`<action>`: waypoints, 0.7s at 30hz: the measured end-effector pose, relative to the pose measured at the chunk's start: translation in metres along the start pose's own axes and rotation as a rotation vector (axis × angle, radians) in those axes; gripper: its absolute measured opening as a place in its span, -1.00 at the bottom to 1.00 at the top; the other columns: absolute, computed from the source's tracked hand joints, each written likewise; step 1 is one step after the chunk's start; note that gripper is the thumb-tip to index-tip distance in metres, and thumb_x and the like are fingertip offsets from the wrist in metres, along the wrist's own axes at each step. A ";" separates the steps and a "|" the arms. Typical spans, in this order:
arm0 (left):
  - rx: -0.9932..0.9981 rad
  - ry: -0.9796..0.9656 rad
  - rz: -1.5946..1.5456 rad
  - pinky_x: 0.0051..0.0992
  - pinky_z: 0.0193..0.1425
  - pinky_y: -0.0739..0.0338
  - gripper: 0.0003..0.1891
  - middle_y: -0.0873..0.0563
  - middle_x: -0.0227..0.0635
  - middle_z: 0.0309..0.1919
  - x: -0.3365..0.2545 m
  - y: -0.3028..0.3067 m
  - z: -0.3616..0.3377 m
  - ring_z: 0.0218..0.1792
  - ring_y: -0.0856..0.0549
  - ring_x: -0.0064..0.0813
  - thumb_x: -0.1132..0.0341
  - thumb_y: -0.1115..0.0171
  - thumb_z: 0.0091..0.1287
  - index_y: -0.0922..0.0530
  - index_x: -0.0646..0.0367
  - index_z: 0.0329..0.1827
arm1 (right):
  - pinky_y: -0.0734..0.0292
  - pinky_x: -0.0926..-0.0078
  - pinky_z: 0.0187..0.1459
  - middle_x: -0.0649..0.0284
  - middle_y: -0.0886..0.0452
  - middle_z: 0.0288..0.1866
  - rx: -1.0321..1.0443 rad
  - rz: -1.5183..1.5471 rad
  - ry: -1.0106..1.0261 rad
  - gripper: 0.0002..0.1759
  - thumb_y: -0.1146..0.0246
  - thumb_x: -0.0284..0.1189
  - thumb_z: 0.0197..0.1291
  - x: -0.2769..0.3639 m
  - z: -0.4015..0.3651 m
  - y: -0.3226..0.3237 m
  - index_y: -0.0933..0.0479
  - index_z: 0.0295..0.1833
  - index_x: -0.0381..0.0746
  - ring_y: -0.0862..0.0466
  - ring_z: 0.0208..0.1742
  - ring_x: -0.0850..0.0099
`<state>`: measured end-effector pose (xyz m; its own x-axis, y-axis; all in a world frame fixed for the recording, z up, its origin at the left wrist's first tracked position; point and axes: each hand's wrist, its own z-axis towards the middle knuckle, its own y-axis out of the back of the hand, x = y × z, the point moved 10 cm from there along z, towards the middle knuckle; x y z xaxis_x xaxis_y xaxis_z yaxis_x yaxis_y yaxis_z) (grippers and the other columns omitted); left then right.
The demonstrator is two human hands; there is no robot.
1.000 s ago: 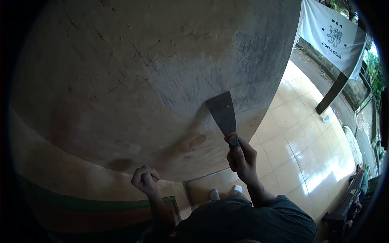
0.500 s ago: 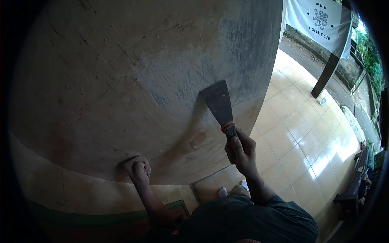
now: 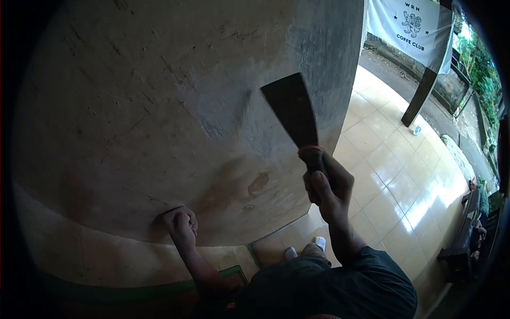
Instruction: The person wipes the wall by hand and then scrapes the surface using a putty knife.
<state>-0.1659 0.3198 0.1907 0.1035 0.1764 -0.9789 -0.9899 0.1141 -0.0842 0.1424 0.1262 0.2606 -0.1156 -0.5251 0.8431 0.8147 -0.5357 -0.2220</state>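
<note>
In the head view, my right hand point(image 3: 330, 189) is wrapped round the handle of a putty knife point(image 3: 293, 109), thumb along the grip. Its wide dark blade points up, with a red-orange band where blade meets handle. The blade appears to stand off the wall point(image 3: 133, 133), with its shadow falling apart to the left. Scratches and a worn grey patch point(image 3: 223, 106) mark the surface behind the blade. My left hand point(image 3: 181, 223) is closed in a fist against the lower wall, with nothing visible in it.
Shiny floor tiles point(image 3: 393, 170) stretch out to the right of the wall edge. Beyond them are a leaning dark post point(image 3: 419, 98) and a white printed banner point(image 3: 409, 26). A dark bench point(image 3: 457, 250) with a person on it stands at the far right. A green-edged strip point(image 3: 133, 290) runs below the wall.
My right hand has drawn back from the wall and moved up and right, lifting the putty knife blade off the surface. My left fist stays in nearly the same place.
</note>
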 end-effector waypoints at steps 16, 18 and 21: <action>0.043 -0.077 0.017 -0.64 -0.75 -0.04 -0.92 -0.32 -0.43 -0.71 -0.011 -0.009 -0.003 -0.79 -0.20 -0.69 0.52 0.14 0.11 -0.30 0.22 -0.52 | -0.61 0.20 -0.22 -0.03 -0.67 -0.17 0.022 -0.637 0.245 -0.35 -0.19 -0.57 0.22 0.001 0.007 -0.024 -0.26 0.43 -0.05 -0.70 -0.24 0.08; 0.013 -0.086 -0.001 -0.64 -0.75 -0.03 -0.91 -0.32 -0.42 -0.71 -0.014 -0.003 -0.001 -0.79 -0.20 -0.69 0.52 0.14 0.11 -0.30 0.22 -0.54 | -0.62 0.32 -0.15 -0.03 -0.67 -0.16 0.049 -0.709 0.211 -0.33 -0.15 -0.68 0.17 -0.003 -0.005 -0.025 -0.27 0.42 -0.11 -0.73 -0.19 0.07; 0.112 -0.056 0.020 -0.64 -0.75 -0.03 -0.90 -0.34 -0.41 -0.70 -0.008 -0.009 -0.001 -0.78 -0.20 -0.69 0.53 0.13 0.10 -0.29 0.21 -0.56 | -0.64 0.28 -0.15 -0.03 -0.68 -0.22 0.105 -0.763 0.024 -0.34 -0.15 -0.67 0.18 -0.031 -0.019 -0.024 -0.30 0.41 -0.04 -0.74 -0.20 0.07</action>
<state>-0.1577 0.3169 0.1988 0.0920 0.2338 -0.9679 -0.9752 0.2175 -0.0401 0.1156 0.1425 0.2302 -0.6781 -0.0505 0.7332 0.5541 -0.6906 0.4649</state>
